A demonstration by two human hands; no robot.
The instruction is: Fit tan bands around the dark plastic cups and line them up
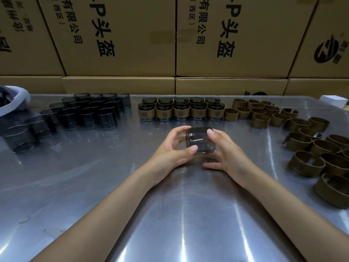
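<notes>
The person stands at a reflective sheet-metal table (105, 186). Both hands hold one dark translucent plastic cup (201, 139) just above the tabletop, directly in front of the banded row. The left hand (170, 154) has its thumb and fingertips curled onto the cup's left side. The right hand (224, 154) has its thumb pressed on the cup's top edge and its fingers curled under the right side. The cup carries no band.

Beyond the held cup, a double-stacked row of dark cups wrapped in tan bands (181, 111) stands in line near the table's far edge. Left of that row sits a cluster of bare dark cups (85, 112). Right of the row, loose tan bands (294, 133) lie scattered toward the near right edge. Behind the row rise stacked brown cardboard cartons (120, 44) with black print.
</notes>
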